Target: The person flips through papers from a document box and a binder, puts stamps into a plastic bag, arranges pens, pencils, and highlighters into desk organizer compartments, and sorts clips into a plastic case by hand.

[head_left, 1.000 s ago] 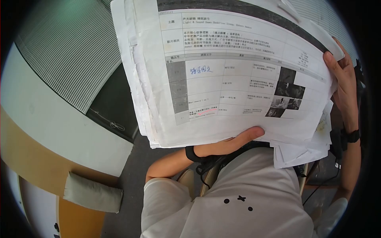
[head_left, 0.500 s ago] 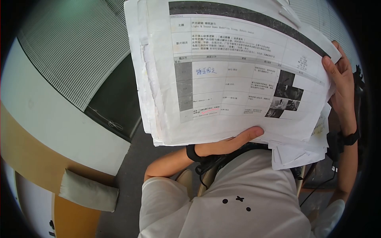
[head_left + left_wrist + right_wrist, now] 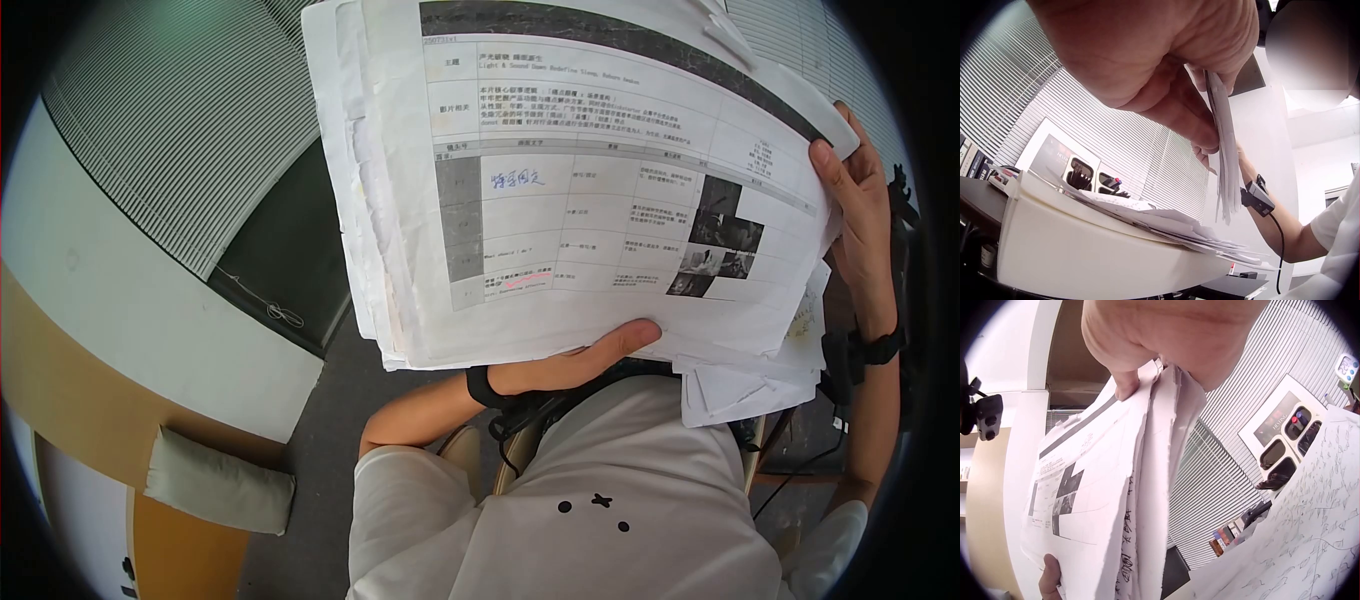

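Both hands hold up a thick stack of paper sheets (image 3: 560, 330), its top page printed with a table, small dark pictures and a blue handwritten note. My left hand (image 3: 590, 362) grips the lower edge, thumb over the front page, fingers hidden behind. At the upper right edge, my right hand (image 3: 862, 215) pinches the stack with its thumb in front. From the left wrist view, the stack (image 3: 1227, 144) appears edge-on between thumb and fingers. In the right wrist view several layers of the sheets (image 3: 1154, 462) show, some with black handwriting.
More loose papers (image 3: 1147, 215) lie on a white surface (image 3: 1097, 250) below the hands. Beyond them stand a pen holder (image 3: 1272, 453) and a framed picture (image 3: 1272, 419) before window blinds (image 3: 170, 110). A grey cushion (image 3: 220, 482) lies at lower left; a cable (image 3: 785, 480) hangs at right.
The stack shifted right in the head view, then slightly back left, along with the room behind it. Both hands keep the same hold and the same page faces up.
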Demonstrator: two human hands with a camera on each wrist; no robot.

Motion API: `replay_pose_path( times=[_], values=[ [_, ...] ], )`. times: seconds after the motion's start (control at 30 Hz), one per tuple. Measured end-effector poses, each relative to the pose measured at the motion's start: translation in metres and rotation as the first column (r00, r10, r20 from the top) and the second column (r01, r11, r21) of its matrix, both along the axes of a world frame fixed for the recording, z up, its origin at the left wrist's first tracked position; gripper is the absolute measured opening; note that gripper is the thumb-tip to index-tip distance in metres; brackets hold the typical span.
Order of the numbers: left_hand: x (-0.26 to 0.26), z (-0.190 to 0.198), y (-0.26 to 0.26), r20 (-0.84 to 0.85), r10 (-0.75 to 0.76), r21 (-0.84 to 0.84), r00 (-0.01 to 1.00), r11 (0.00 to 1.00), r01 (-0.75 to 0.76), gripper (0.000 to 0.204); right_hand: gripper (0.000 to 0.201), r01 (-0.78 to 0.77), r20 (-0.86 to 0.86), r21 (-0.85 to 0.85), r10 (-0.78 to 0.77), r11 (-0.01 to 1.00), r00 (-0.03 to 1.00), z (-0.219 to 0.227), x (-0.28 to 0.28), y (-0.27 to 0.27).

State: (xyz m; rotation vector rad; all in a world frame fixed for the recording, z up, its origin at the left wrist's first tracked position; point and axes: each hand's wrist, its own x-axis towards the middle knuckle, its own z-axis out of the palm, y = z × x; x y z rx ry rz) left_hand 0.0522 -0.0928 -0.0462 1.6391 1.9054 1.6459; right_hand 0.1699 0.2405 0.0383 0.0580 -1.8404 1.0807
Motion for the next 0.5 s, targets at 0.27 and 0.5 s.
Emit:
replay_pose_path(
  times=[0.27,0.5],
  values=[
    [0.003,0.007,-0.001,-0.040,0.020,-0.013,0.999,1.000,-0.020,0.036,0.074,-0.130,0.153,-0.059,0.137,0.990,0.979,0.006,0.007,0.007],
    [0.004,0.011,-0.004,-0.154,0.054,-0.002,0.987,0.998,-0.055,0.034,0.050,-0.060,-0.018,-0.034,0.059,0.998,0.998,0.005,0.001,-0.011]
  ],
)
